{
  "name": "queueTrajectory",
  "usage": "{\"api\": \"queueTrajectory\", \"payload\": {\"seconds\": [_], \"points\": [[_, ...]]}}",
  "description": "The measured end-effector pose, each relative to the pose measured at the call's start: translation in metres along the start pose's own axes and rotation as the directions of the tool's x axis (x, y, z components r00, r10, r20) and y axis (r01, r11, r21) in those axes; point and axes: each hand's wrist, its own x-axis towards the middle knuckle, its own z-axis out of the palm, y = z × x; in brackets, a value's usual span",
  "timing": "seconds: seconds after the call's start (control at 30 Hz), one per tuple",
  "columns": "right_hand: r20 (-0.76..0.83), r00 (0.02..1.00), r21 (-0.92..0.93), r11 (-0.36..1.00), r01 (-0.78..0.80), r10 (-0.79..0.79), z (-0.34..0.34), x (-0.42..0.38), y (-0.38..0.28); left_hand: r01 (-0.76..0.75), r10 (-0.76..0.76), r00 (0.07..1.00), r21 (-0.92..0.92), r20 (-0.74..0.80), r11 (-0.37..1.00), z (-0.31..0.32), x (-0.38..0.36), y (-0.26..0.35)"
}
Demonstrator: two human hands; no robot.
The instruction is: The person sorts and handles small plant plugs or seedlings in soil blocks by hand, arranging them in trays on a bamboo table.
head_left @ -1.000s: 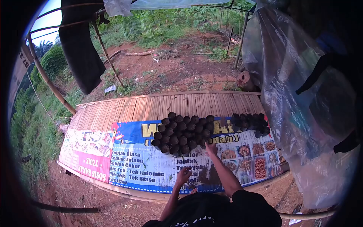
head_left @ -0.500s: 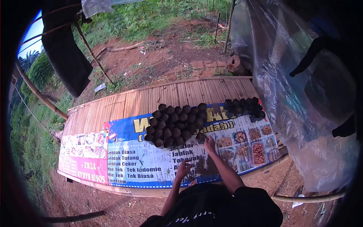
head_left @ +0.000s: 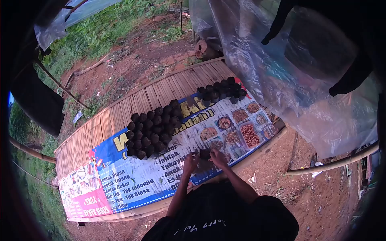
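Observation:
Between my two hands, near the front edge of the banner, is a dark, pot-like piece (head_left: 205, 154). My left hand (head_left: 191, 162) is at its left side and my right hand (head_left: 218, 158) grips its right side. Whether the left fingers press on it is too small to tell. Up and to the left, a large cluster of similar dark pieces (head_left: 152, 130) stands in close rows on the printed banner (head_left: 132, 186). A smaller cluster (head_left: 221, 90) sits at the banner's far right end.
The banner lies on a slatted bamboo table (head_left: 161, 87). Clear plastic sheeting (head_left: 257, 76) hangs at the right, beside a bamboo pole (head_left: 337, 160). Dark cloth (head_left: 38, 100) hangs at the left. A cut log (head_left: 205, 50) lies beyond the table's far edge.
The view has turned and shifted right. My right hand has come from the large cluster's edge toward the banner's front edge with a dark piece, and my left hand is now beside it.

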Motion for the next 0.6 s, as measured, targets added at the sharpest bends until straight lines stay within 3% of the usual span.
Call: {"api": "queueTrajectory", "payload": {"seconds": [0.17,0.23,0.27,0.3,0.33,0.37,0.4,0.43,0.5,0.53,0.6], "points": [[0.026,0.999,-0.015,0.999,-0.044,0.044,-0.020,0.003,0.010,0.024,-0.024,1.000,0.024,0.002,0.999,0.023,0.006,0.019],[0.122,0.992,-0.119,0.993,-0.013,0.028,-0.034,0.001,-0.014,0.088,-0.088,0.996,0.039,-0.020,0.995,0.032,0.009,0.017],[0.140,0.967,-0.130,0.972,-0.196,0.213,-0.047,-0.002,-0.044,0.094,-0.088,0.994,0.094,-0.063,0.991,0.031,0.009,0.022],[0.141,0.968,-0.132,0.973,-0.187,0.205,-0.048,0.008,-0.037,0.104,-0.089,0.990,0.147,-0.108,0.984,0.030,0.007,0.028],[-0.029,0.996,-0.201,0.977,0.074,-0.082,-0.046,0.021,-0.013,0.123,-0.101,0.984,0.147,-0.144,0.981,0.028,0.004,0.036],[-0.170,0.913,-0.304,0.901,0.311,-0.372,-0.047,0.030,0.000,0.125,-0.103,0.983,0.144,-0.153,0.982,0.027,0.002,0.043],[-0.176,0.949,-0.307,0.931,0.198,-0.261,-0.055,0.038,0.000,0.131,-0.108,0.979,0.128,-0.175,0.983,0.026,0.002,0.047],[-0.169,0.950,-0.304,0.931,0.204,-0.263,-0.060,0.043,0.001,0.138,-0.113,0.974,0.116,-0.196,0.984,0.026,0.000,0.050],[-0.265,0.898,-0.580,0.802,0.144,-0.353,-0.066,0.051,0.003,0.128,-0.095,0.972,0.144,-0.217,0.981,0.028,-0.001,0.054],[-0.242,0.928,-0.544,0.832,0.114,-0.285,-0.069,0.053,0.004,0.102,-0.054,0.972,0.206,-0.229,0.973,0.031,0.000,0.053],[-0.186,0.936,-0.553,0.819,0.153,-0.300,-0.073,0.057,0.009,0.045,0.010,0.982,0.282,-0.191,0.958,0.034,0.003,0.045]]}}
